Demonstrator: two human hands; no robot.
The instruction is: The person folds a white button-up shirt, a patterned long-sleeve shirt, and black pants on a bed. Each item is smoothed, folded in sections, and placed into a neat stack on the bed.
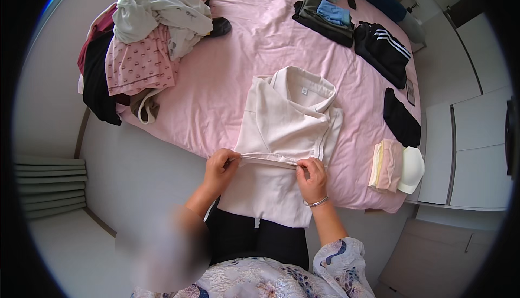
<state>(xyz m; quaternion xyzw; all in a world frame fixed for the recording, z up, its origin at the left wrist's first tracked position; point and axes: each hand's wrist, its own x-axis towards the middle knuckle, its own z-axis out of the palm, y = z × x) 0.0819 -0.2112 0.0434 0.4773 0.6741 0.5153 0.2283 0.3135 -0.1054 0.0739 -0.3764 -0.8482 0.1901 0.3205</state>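
A cream collared jacket (pixel 281 116) lies on the near edge of the bed, its collar pointing away from me and a zip running down its right side. Its lower part hangs over the bed edge against my black trousers. My left hand (pixel 221 164) pinches the left end of a raised fold across the jacket. At the right end of that same fold, my right hand (pixel 311 176) is closed on the cloth, a bracelet round its wrist. The fold is stretched level between both hands.
The pink-sheeted bed (pixel 216 92) carries a heap of loose clothes (pixel 149 33) at the far left. Along the right stand folded dark clothes (pixel 325 19), black striped clothing (pixel 382 54), a phone (pixel 410 92), a black garment (pixel 401 116) and folded pastel items (pixel 387 165). Cabinets (pixel 476 125) flank the right side.
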